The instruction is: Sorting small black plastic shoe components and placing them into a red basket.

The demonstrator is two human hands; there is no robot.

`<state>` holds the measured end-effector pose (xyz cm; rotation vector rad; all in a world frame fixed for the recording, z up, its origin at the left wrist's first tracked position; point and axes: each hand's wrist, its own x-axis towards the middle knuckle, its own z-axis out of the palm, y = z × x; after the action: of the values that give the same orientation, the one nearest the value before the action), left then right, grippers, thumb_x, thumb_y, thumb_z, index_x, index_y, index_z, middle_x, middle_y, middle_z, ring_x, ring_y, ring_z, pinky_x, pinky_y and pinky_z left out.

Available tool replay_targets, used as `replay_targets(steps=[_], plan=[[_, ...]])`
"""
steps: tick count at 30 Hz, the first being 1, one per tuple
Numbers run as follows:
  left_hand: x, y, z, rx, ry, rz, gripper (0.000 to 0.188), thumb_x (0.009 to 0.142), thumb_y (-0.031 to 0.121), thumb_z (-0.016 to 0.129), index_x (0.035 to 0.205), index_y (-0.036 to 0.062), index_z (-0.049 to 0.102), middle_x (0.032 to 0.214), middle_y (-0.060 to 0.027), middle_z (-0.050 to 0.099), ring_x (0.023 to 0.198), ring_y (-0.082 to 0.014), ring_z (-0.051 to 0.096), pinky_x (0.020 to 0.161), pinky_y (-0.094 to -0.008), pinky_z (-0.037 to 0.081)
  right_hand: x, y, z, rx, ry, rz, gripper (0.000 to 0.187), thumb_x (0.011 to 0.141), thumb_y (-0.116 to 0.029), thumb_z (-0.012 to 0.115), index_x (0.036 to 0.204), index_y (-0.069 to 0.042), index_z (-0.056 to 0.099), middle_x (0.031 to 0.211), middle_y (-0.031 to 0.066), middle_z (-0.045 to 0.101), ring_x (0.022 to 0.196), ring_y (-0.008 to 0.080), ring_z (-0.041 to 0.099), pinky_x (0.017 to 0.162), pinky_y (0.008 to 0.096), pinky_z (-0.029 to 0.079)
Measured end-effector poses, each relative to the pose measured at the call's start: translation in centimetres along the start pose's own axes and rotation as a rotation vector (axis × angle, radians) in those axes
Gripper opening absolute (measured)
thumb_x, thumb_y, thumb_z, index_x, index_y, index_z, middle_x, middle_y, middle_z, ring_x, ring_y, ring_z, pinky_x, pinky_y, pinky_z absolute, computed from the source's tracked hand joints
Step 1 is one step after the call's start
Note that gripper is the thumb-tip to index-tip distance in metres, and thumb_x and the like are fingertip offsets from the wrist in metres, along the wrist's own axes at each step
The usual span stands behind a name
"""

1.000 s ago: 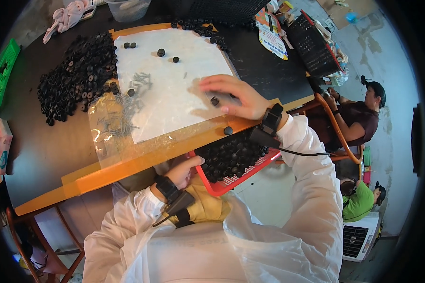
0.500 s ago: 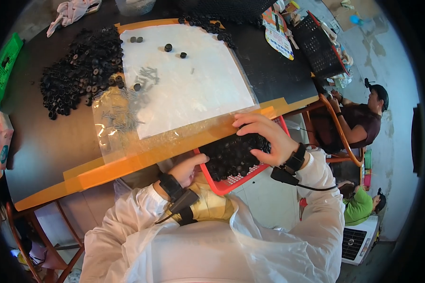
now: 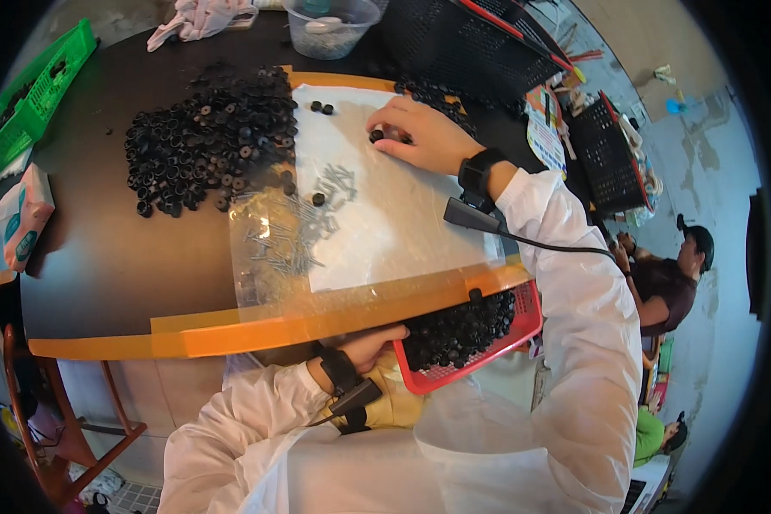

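Note:
My left hand (image 3: pixel 372 348) grips the near left rim of a red plastic basket (image 3: pixel 433 381), which holds many small black round caps (image 3: pixel 463 336) below the table edge. Over the white sheet (image 3: pixel 385 231), my right hand (image 3: pixel 424 135) curls its thumb and fingers around a small black cap (image 3: pixel 376 135); anything further inside the palm is hidden. Left of it, two more black caps (image 3: pixel 322 107) sit near the sheet's far left corner. Loose grey metal pins (image 3: pixel 334 182) and one black cap (image 3: pixel 318 200) lie on the sheet's left part.
A large heap of black round parts (image 3: pixel 218 137) covers the table left of the sheet. Behind stand a clear tub (image 3: pixel 330 34) and a black crate (image 3: pixel 480 60). A green basket (image 3: pixel 38 107) and tissue pack (image 3: pixel 27 218) are at left. Two people sit at right.
My right hand has moved from above the red basket up onto the white sheet, closing around a black cap there. My left hand stays on the basket rim. The view has shifted.

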<state>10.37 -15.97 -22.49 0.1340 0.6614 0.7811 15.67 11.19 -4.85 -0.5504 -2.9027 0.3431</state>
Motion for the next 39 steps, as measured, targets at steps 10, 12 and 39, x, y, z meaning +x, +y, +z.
replay_targets(steps=[10,12,39], plan=[[-0.8,0.7,0.9,0.003,0.051,0.031,0.026,0.085,0.003,0.066,0.111,0.0048,0.060,0.106,-0.0055,0.062,0.098,-0.0170,0.059,0.090,-0.0324,0.048,1.4,6.3,-2.0,-0.172,0.232,0.025,0.017,0.081,-0.016,0.065,0.096,-0.006,0.063,0.115,0.0113,0.056,0.110,0.0313,0.054,0.093,0.0376,0.046],[-0.2,0.1,0.4,-0.025,-0.001,0.078,0.027,0.085,0.003,0.066,0.112,0.0045,0.060,0.108,-0.0057,0.062,0.100,-0.0172,0.059,0.091,-0.0324,0.048,2.3,6.5,-1.9,-0.158,0.194,0.017,0.021,0.080,-0.013,0.065,0.100,-0.005,0.062,0.119,0.0133,0.055,0.114,0.0317,0.052,0.095,0.0380,0.045],[0.8,0.1,0.1,-0.047,-0.003,0.136,0.038,0.080,-0.005,0.064,0.117,0.0042,0.057,0.110,-0.0071,0.060,0.105,-0.0216,0.055,0.097,-0.0379,0.042,-7.4,10.7,-3.3,-0.159,0.111,0.116,0.023,0.083,-0.019,0.063,0.102,-0.007,0.059,0.105,0.0111,0.056,0.103,0.0312,0.053,0.090,0.0409,0.044]])
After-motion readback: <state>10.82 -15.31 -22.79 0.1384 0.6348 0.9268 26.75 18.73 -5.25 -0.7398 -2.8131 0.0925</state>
